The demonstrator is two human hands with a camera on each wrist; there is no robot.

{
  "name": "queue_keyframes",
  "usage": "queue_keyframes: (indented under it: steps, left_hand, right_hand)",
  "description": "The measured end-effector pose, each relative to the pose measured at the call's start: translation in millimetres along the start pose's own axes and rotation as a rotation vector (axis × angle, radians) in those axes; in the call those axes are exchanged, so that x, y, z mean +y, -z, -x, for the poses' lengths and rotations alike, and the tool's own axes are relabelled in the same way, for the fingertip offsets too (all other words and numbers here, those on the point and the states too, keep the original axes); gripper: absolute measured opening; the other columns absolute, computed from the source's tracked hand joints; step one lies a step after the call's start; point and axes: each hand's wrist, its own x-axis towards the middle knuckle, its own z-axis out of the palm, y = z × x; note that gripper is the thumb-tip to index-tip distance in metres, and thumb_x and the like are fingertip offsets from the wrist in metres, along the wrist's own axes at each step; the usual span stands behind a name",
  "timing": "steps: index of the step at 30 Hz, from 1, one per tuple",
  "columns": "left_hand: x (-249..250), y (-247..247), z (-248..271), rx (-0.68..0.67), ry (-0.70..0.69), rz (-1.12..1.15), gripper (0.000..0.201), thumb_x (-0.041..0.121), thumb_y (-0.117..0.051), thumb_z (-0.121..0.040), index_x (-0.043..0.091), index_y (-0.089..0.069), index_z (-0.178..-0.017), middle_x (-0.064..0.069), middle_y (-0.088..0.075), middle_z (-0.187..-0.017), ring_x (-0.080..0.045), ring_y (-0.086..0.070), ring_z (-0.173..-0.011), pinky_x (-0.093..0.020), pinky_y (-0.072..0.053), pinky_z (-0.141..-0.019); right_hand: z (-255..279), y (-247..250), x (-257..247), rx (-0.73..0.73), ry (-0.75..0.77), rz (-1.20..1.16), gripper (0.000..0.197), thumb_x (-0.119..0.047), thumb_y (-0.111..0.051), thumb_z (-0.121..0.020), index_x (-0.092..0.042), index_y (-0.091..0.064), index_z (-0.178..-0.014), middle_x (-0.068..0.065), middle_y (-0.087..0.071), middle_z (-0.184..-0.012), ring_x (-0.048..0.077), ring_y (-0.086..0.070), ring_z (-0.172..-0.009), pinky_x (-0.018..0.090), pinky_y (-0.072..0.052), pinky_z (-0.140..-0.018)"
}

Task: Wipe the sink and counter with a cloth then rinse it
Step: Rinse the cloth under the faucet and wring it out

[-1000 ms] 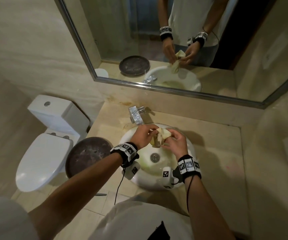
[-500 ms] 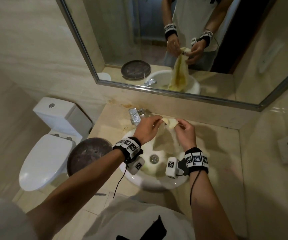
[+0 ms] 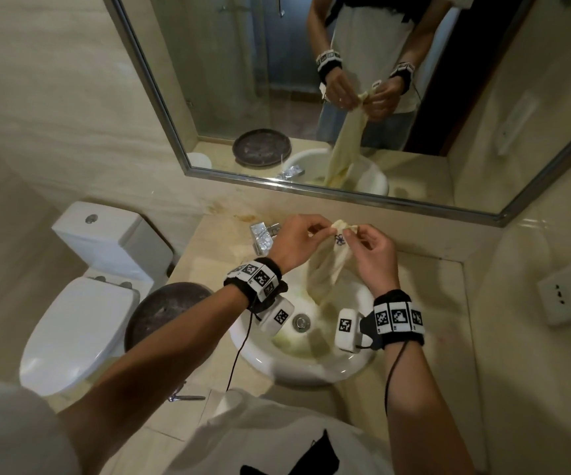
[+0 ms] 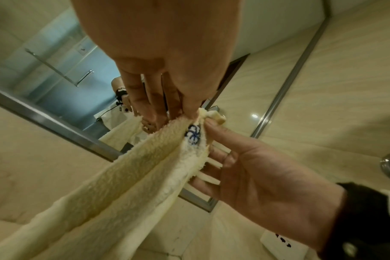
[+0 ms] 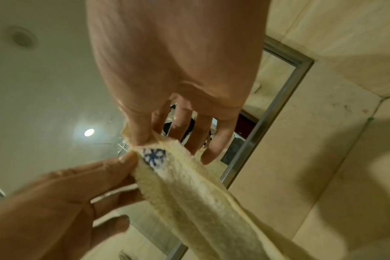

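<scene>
While both hands pinch its top edge, the cream cloth (image 3: pixel 328 265) hangs below the grip into the white sink (image 3: pixel 315 370). The left hand (image 3: pixel 294 240) and right hand (image 3: pixel 373 257) hold it at adjoining spots. Beyond the grip stands the tap (image 3: pixel 263 236) on the counter (image 3: pixel 428 303).

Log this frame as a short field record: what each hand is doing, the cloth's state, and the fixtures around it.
left hand: pinches the cloth's top edge
right hand: pinches the same edge, close beside the left
cloth: pale yellow terry, blue embroidered motif near the top, hanging down into the sink
sink: round white basin, drain visible
faucet: chrome, behind the basin; no running water visible
counter: beige stone
</scene>
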Motion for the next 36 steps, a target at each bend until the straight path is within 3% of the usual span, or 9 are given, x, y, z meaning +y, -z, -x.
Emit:
queue_keyframes:
  steps: [3,8,11,14,17,21,28,32,36]
  left_hand:
    - [-12,-3,8,-0.016,0.045,0.054,0.009,0.023,-0.069,-0.092,0.017,-0.075,-0.090,0.008,-0.073,-0.081,-0.006,-0.066,-0.074,-0.025,-0.054,-0.073]
    - [-24,-17,22,-0.088,0.150,-0.142,0.017,0.032,-0.071,-0.090,0.021,-0.062,-0.080,0.009,-0.065,-0.071,-0.005,-0.060,-0.062,-0.022,-0.049,-0.057]
    - [-33,-35,38,-0.280,0.114,-0.263,0.021,0.040,-0.071,-0.086,0.024,-0.060,-0.078,0.010,-0.063,-0.072,-0.009,-0.060,-0.064,-0.032,-0.053,-0.061]
    - [-34,-56,49,-0.350,0.140,-0.284,0.020,0.041,-0.070,-0.083,0.024,-0.064,-0.090,0.009,-0.069,-0.085,-0.012,-0.064,-0.076,-0.037,-0.057,-0.072]
    - [-32,-72,53,-0.304,0.236,-0.342,0.041,0.049,-0.070,-0.081,0.021,-0.061,-0.109,0.005,-0.069,-0.103,-0.019,-0.064,-0.092,-0.036,-0.054,-0.076]
    - [-25,-78,44,-0.162,0.358,-0.330,0.062,0.072,-0.062,-0.076,0.020,-0.053,-0.108,0.002,-0.065,-0.100,-0.020,-0.058,-0.081,-0.034,-0.047,-0.066]
    - [-49,-61,30,-0.083,0.330,-0.425,0.016,0.032,-0.051,-0.093,0.018,-0.054,-0.100,-0.007,-0.066,-0.092,-0.032,-0.062,-0.082,-0.031,-0.036,-0.061]
    - [-71,-41,33,-0.046,0.358,-0.424,0.012,0.022,-0.046,-0.095,0.015,-0.055,-0.095,-0.008,-0.065,-0.087,-0.033,-0.062,-0.079,-0.031,-0.037,-0.058]
    - [-78,-9,27,0.080,0.320,-0.410,0.016,0.018,-0.046,-0.097,0.016,-0.060,-0.105,-0.006,-0.070,-0.090,-0.027,-0.063,-0.075,-0.031,-0.043,-0.058]
  right_hand:
    - [1,-3,-1,-0.023,0.001,0.079,0.014,-0.026,-0.069,-0.094,-0.019,-0.069,-0.082,0.002,-0.074,-0.084,0.025,-0.068,-0.088,0.037,-0.053,-0.080]
    - [-4,-2,-7,0.080,-0.085,0.057,0.017,-0.027,-0.066,-0.093,-0.015,-0.066,-0.081,0.005,-0.073,-0.085,0.021,-0.070,-0.084,0.045,-0.057,-0.079]
    - [-12,2,-18,0.151,-0.184,-0.069,0.013,-0.022,-0.063,-0.096,-0.013,-0.064,-0.087,0.014,-0.072,-0.094,0.022,-0.067,-0.082,0.043,-0.060,-0.071]
    - [-16,4,-34,0.150,-0.290,-0.238,0.006,-0.018,-0.060,-0.099,-0.013,-0.063,-0.098,0.019,-0.069,-0.106,0.027,-0.070,-0.096,0.048,-0.060,-0.080]
    - [-17,4,-48,0.109,-0.311,-0.341,0.005,-0.015,-0.060,-0.099,-0.011,-0.061,-0.101,0.014,-0.065,-0.103,0.033,-0.070,-0.107,0.050,-0.060,-0.086]
    - [-16,1,-59,0.069,-0.293,-0.405,0.004,-0.014,-0.061,-0.099,-0.010,-0.060,-0.098,0.013,-0.066,-0.104,0.032,-0.070,-0.109,0.049,-0.059,-0.090]
    - [-16,-4,-66,0.088,-0.224,-0.414,0.011,-0.012,-0.065,-0.097,-0.003,-0.060,-0.102,0.015,-0.066,-0.103,0.021,-0.069,-0.097,0.041,-0.058,-0.093]
    - [-16,-2,-62,0.084,-0.219,-0.408,0.013,-0.006,-0.071,-0.091,-0.002,-0.067,-0.102,0.016,-0.070,-0.105,0.022,-0.071,-0.101,0.034,-0.057,-0.094]
    - [-20,-2,-50,0.180,-0.216,-0.158,0.025,0.002,-0.079,-0.078,-0.017,-0.068,-0.090,0.003,-0.074,-0.091,0.017,-0.072,-0.085,0.025,-0.058,-0.071]
